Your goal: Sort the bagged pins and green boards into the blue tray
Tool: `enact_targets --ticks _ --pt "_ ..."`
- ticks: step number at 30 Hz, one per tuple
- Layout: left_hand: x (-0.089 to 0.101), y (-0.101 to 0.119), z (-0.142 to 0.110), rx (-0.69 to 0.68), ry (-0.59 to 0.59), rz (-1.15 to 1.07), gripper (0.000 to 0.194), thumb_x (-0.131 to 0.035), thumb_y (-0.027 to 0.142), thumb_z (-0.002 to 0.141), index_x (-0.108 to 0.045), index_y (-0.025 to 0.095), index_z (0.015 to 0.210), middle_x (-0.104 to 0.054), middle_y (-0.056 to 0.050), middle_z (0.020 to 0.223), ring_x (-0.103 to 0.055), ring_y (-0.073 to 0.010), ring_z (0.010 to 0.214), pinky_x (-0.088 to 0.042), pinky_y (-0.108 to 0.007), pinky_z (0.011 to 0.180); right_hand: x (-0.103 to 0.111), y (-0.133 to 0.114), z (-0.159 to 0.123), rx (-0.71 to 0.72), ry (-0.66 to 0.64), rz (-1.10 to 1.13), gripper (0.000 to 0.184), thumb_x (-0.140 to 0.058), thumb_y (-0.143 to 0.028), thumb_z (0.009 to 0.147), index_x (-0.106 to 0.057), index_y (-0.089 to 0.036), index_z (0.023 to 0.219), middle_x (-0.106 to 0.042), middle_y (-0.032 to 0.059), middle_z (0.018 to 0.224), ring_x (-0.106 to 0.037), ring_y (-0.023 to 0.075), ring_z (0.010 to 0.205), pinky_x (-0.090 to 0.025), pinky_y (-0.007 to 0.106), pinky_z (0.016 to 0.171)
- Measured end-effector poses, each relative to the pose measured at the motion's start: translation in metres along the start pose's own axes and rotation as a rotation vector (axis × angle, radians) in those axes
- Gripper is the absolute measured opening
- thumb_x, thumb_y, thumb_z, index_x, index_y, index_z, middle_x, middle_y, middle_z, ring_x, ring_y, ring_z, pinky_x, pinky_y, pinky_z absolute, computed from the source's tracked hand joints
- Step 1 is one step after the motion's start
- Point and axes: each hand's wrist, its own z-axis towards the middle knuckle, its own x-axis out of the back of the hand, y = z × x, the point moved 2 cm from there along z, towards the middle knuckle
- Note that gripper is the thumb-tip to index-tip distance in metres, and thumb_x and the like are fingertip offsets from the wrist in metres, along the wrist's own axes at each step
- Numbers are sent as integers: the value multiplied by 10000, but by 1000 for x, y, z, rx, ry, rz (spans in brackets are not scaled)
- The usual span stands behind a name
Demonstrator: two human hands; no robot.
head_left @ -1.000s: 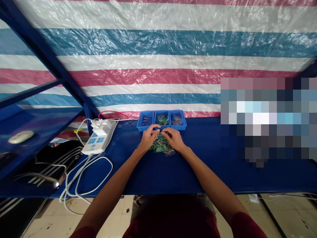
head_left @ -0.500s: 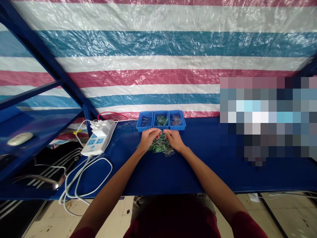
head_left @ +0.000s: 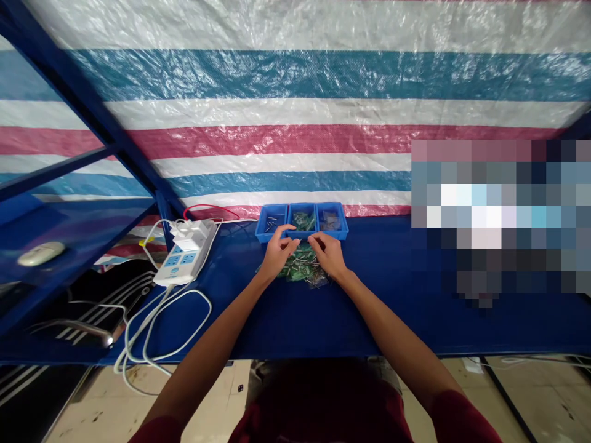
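My left hand (head_left: pixel 278 253) is over the left side of a pile, its index finger stretched out and apart from the thumb. Opposite it, my right hand (head_left: pixel 327 253) is closed in a pinch. Whatever its fingertips hold is too small to make out. Below both hands lies the pile of small metal pieces and green-tinted clear plastic bags (head_left: pixel 300 269). Just beyond my fingers stand joined blue bins: the left bin (head_left: pixel 264 236) has a few thin metal pieces, the middle bin (head_left: pixel 302 207) greenish bags, and the right bin (head_left: pixel 340 235) clear bags.
A white power strip (head_left: pixel 184 264) with plugged-in adapters lies left on the blue table (head_left: pixel 295 326). Looped white cables (head_left: pixel 148 332) hang over the front edge. A striped plastic sheet (head_left: pixel 277 141) forms the back. The right side is pixelated. A pale computer mouse (head_left: pixel 41 253) sits far left.
My left index finger has lifted and stretched away from the thumb. My hands' fingertips have moved slightly apart. The view has shifted a little.
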Motion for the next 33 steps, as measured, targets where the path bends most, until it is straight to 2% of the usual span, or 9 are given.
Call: enact_targets --ticks 3,7,10,13,16,21,24,28,33 --pt "-2 0 -1 33 -47 -44 453 -670 420 789 -492 194 1138 -405 107 469 -346 -55 393 -252 -174 419 -4 1 0 61 -72 30 312 -465 -443 930 -659 -198 941 -642 41 797 -532 148 630 -420 269 631" --pt "-2 -2 -1 54 -61 -66 455 -654 466 800 -498 197 1133 -376 122 432 -321 -47 351 -222 -169 396 -8 1 -2 146 -154 36 305 -465 -424 943 -655 -202 855 -623 42 790 -536 153 670 -420 271 654" --pt "-1 -3 1 38 -27 -71 387 -622 497 820 -568 177 1031 -419 97 435 -369 -54 355 -270 -173 396 -6 0 -2 132 -124 40 309 -448 -412 954 -628 -194 830 -606 35 763 -529 149 670 -414 267 667" --pt "1 -2 2 3 -8 -49 354 -667 484 779 -637 144 875 -587 13 567 -517 -92 459 -383 -202 445 -3 0 0 91 -45 36 336 -419 -416 960 -599 -189 789 -586 27 726 -519 147 659 -404 262 659" --pt "2 -2 2 -31 26 18 322 -693 454 753 -665 137 797 -650 -25 652 -579 -125 544 -426 -225 492 -2 1 1 63 -12 25 380 -393 -431 961 -568 -190 725 -571 21 692 -506 143 637 -391 258 646" --pt "0 2 -2 -99 14 231 335 -575 435 858 -602 158 672 -528 38 484 -489 -96 460 -394 -222 515 -3 2 1 -6 -61 -8 454 -362 -459 963 -544 -190 645 -539 8 613 -482 135 594 -374 254 626" --pt "-1 5 -4 -104 30 278 414 -526 443 893 -513 169 582 -425 62 396 -411 -82 400 -353 -217 488 -4 3 0 -23 -95 12 412 -394 -474 947 -607 -184 747 -589 18 672 -498 140 607 -382 256 621" --pt "1 6 -5 -95 84 294 491 -511 452 901 -418 176 506 -372 61 370 -364 -72 378 -316 -215 456 -6 2 -1 53 -155 63 353 -436 -469 932 -629 -188 843 -631 36 773 -526 147 656 -398 257 658" --pt "2 -2 -4 -90 69 227 428 -521 441 894 -540 161 571 -430 52 411 -414 -78 402 -357 -212 469 -6 -2 -1 77 -191 86 416 -369 -467 958 -555 -190 711 -548 2 660 -489 128 608 -367 243 629"
